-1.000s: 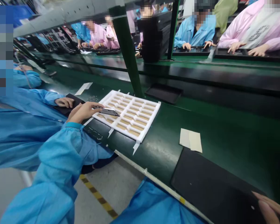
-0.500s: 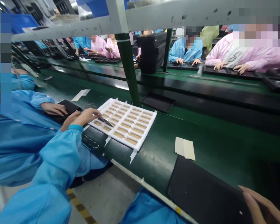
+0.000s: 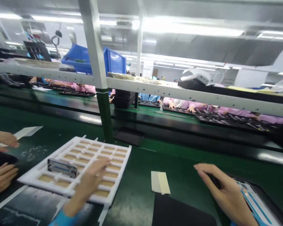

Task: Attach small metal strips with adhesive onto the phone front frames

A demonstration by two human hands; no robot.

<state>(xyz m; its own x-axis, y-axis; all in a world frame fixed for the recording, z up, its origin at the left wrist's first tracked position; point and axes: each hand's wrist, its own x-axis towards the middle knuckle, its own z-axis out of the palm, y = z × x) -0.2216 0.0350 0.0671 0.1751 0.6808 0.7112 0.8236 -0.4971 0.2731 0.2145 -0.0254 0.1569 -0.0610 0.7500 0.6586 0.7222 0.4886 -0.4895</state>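
Note:
My left hand (image 3: 91,180) is over the white slotted tray (image 3: 113,201), smeared by motion. No object shows in it, and its fingers are too blurred to read. Left of that hand, a phone frame (image 3: 62,168) with blue strips stands on its long edge in the tray. My right hand (image 3: 226,191) hovers above the green belt at the right, thumb and forefinger pinched at the tips. Whether anything sits in that pinch I cannot make out. Behind its wrist lies another phone part (image 3: 257,201) with blue strips, on a dark tray, partly hidden.
A black mat (image 3: 179,212) and a pale folded card (image 3: 160,182) lie between my hands. A co-worker's hands (image 3: 2,175) are at the far left, near small scattered bits (image 3: 35,153). A green-and-white post (image 3: 103,113) rises behind the tray; a flat black tray (image 3: 129,136) lies beside it.
My view has swung up and to the right. The phone frame, held in my left hand before, now stands in the white tray. My right hand has come further into view.

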